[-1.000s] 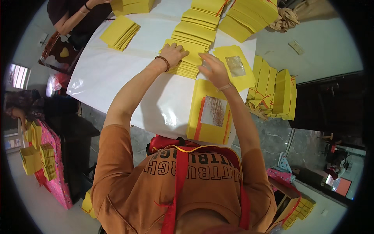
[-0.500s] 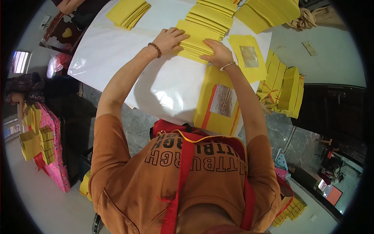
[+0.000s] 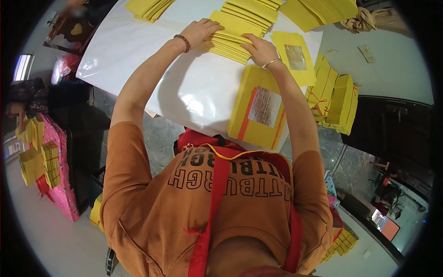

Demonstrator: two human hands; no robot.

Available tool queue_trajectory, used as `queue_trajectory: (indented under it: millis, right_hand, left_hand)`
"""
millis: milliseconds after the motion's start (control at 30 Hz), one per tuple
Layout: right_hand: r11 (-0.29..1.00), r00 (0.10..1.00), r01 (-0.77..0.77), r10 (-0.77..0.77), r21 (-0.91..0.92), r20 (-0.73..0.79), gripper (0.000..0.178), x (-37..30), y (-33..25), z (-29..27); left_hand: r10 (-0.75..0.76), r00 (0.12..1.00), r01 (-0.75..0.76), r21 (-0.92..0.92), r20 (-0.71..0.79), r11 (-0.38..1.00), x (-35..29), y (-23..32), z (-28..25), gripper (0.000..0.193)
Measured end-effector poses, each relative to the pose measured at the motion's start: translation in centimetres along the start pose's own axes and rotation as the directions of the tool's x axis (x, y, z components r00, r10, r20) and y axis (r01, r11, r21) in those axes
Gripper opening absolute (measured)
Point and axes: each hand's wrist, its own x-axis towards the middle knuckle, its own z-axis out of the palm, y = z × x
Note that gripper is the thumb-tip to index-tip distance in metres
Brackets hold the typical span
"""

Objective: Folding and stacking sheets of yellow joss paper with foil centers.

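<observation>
The counter (image 3: 152, 69) is the largest thing, covered in a smooth, glossy white sheet that catches the light. On it, towards its far side, lies the fanned stack of yellow paper sheets (image 3: 237, 34): thin, flat, matte rectangles overlapping like shingles, the row running up and to the right, each sheet's long edge lying across it from upper left to lower right. Nearer the person lies a yellow sheet with orange stripes (image 3: 260, 108), rectangular, its long axis pointing roughly away from the person, with a pale, speckled square patch in its middle. Beside it, further right, a smaller yellow sheet with a foil square (image 3: 295, 57) lies flat, the patch dull and metallic. Off the counter's right edge stand bundles of yellow paper (image 3: 339, 99), tied with red string.

The left hand (image 3: 199, 31), a beaded bracelet at its wrist, rests flat on the near left end of the fanned stack, its grip spread apart. The right hand (image 3: 259, 48), wearing a thin bangle, presses on the stack's near right corner, fingers extended, clamping nothing.
</observation>
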Motion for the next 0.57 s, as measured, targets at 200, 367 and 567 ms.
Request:
queue_trajectory:
  millis: [200,367,567]
  right_hand:
    - [1.0,0.999,-0.023,0.023,0.009,0.041,0.038,0.5,0.1,-0.3]
    - [1.0,0.999,-0.005,0.006,-0.013,0.054,0.039,0.7,0.1,-0.3]
    - [1.0,0.999,-0.012,0.012,0.001,0.052,0.039,0.6,0.4,-0.3]
  left_hand:
    - [0.002,0.997,-0.004,0.023,0.071,1.0,0.2,-0.2,-0.3,0.063]
    - [0.032,0.996,-0.036,0.05,0.079,0.998,0.4,-0.9,-0.2,0.056]
    - [0.021,0.996,-0.03,0.103,0.082,0.994,0.5,-0.3,-0.4,0.053]
